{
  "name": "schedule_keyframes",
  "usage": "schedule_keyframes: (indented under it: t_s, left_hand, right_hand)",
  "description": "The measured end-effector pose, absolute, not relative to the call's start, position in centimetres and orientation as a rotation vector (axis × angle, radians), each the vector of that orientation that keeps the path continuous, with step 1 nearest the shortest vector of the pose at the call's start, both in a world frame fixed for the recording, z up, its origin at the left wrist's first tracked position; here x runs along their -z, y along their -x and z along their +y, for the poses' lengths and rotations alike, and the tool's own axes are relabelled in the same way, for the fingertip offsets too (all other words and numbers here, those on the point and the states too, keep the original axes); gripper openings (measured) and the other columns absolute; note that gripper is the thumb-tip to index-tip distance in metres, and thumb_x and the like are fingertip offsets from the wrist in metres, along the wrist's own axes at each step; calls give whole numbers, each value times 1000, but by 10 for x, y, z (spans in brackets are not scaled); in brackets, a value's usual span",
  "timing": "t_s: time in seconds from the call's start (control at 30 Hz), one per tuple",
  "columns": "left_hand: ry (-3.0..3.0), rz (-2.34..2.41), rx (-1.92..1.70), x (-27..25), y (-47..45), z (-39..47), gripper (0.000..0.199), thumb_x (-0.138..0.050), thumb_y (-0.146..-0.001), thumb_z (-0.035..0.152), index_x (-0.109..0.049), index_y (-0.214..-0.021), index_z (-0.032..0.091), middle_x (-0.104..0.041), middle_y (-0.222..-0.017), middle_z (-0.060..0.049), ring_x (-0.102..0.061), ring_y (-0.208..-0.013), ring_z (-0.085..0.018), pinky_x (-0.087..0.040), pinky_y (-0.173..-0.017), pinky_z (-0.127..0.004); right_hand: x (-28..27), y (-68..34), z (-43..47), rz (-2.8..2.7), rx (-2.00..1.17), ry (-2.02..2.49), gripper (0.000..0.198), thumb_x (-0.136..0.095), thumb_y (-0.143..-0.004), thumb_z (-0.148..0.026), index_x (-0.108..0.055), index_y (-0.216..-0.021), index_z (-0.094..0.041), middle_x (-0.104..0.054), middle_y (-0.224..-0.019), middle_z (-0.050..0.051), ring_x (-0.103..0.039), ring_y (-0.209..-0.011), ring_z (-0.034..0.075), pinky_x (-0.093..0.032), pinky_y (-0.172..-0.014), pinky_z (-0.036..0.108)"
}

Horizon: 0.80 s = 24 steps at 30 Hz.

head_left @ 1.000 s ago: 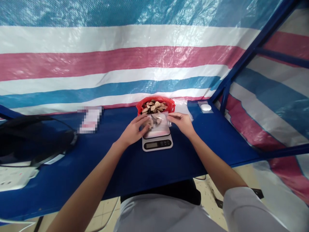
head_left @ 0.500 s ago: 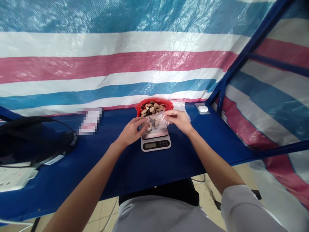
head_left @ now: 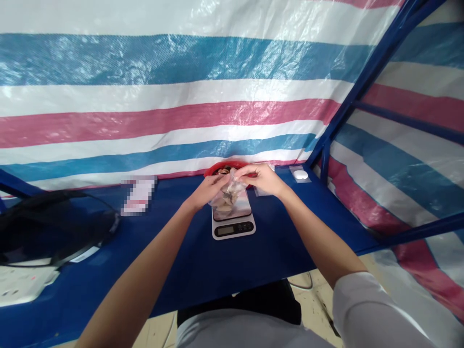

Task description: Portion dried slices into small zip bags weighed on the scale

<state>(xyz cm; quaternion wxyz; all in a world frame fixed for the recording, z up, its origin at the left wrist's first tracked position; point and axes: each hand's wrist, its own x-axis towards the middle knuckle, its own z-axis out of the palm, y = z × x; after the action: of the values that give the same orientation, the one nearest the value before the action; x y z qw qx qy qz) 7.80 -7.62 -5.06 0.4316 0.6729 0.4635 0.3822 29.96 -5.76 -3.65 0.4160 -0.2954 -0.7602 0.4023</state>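
Note:
Between my two hands hangs a clear plastic bag (head_left: 227, 197) with a few pale and brown pieces in its lower part; I cannot make out their kind. My left hand (head_left: 210, 190) pinches the bag's upper left side. At the top right of the bag, my right hand (head_left: 261, 177) has its thumb and fingers closed on the plastic. Below and behind the bag lies a white kitchen scale (head_left: 234, 231) with a dark display and buttons. Just beyond sits a red container (head_left: 213, 170) holding more such pieces, partly hidden by my hands.
Flat clear bags (head_left: 261, 191) lie behind my right hand. A white oval object (head_left: 300, 174) rests at the back right. At left are a blurred-out packet (head_left: 140, 195), a black mesh item (head_left: 54, 227) and a power strip (head_left: 25, 284). Striped sheeting (head_left: 174, 113) walls the blue table (head_left: 203, 270).
My hands have drawn closer together, gathering the bag's top. The bag now hangs narrower, its contents sunk low. The view has tilted up slightly.

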Motion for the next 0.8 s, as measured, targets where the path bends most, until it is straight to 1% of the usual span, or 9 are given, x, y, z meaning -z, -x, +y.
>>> schedule_keyframes:
  t_s: [0.07, 0.17, 0.3, 0.33, 0.4, 0.47, 0.53, 0.67, 0.8]
  left_hand:
    - [-1559, 1133, -985, 56, -78, -76, 48, -70, -82, 63, -80, -99, 19, -78, -98, -7, -71, -92, -26, -56, -85, -35]
    - [-1430, 1108, -1106, 65, -80, -77, 40, -79, -76, 55, -80, -94, 19, -78, -96, -6, -71, -87, -21, -56, -85, -33]
    - [-1254, 1109, -1285, 79, -88, -83, 37, -81, -74, 50, -77, -89, 17, -77, -88, -6, -70, -82, -20, -56, -85, -35]
    - [-1207, 1104, -1330, 82, -91, -85, 37, -81, -74, 50, -76, -89, 17, -77, -89, -6, -70, -82, -20, -57, -85, -36]
    - [-1100, 1097, -1426, 86, -98, -90, 38, -80, -74, 50, -73, -90, 17, -76, -90, -6, -71, -81, -20, -57, -85, -37]
    - [-1000, 1090, -1496, 88, -105, -95, 37, -80, -73, 49, -71, -90, 17, -76, -90, -5, -71, -81, -20, -58, -85, -37]
    - [-928, 1067, -1539, 87, -111, -98, 37, -82, -72, 47, -70, -89, 17, -76, -90, -5, -71, -79, -18, -58, -83, -35]
    - [-845, 1040, -1553, 82, -114, -97, 41, -87, -66, 47, -71, -86, 14, -73, -81, -4, -67, -70, -15, -56, -74, -31]
    - [-858, 1085, -1553, 83, -106, -86, 36, -87, -64, 44, -72, -76, 13, -68, -68, -1, -60, -61, -12, -52, -66, -27]
  right_hand:
    - [39, -300, -54, -1904, -978, 742, 22, -73, -82, -38, -81, -96, -23, -80, -100, 3, -74, -95, 23, -59, -91, 38]
    - [49, -301, -48, -1853, -943, 747, 22, -74, -82, -40, -81, -95, -23, -80, -102, 4, -74, -97, 24, -58, -95, 40]
    - [67, -299, -41, -1680, -913, 820, 27, -78, -78, -44, -80, -94, -22, -79, -106, 5, -73, -103, 24, -56, -100, 40]
    - [71, -298, -40, -1607, -936, 854, 31, -80, -76, -45, -79, -95, -21, -79, -107, 6, -73, -103, 24, -57, -98, 40]
    - [80, -294, -39, -1434, -1059, 947, 39, -83, -71, -48, -78, -99, -21, -79, -107, 7, -74, -99, 24, -62, -87, 38]
    - [87, -289, -39, -1275, -1228, 1039, 45, -84, -69, -53, -78, -100, -20, -79, -101, 7, -74, -89, 23, -64, -72, 34]
    - [93, -283, -39, -1194, -1339, 1075, 46, -84, -67, -57, -78, -94, -20, -78, -91, 6, -74, -80, 20, -63, -63, 29]
    - [98, -273, -43, -1160, -1371, 990, 44, -86, -65, -57, -79, -86, -19, -75, -81, 2, -71, -72, 15, -61, -62, 24]
    - [100, -268, -47, -1085, -1382, 930, 45, -86, -65, -57, -79, -88, -20, -75, -81, 2, -71, -76, 17, -61, -64, 25]
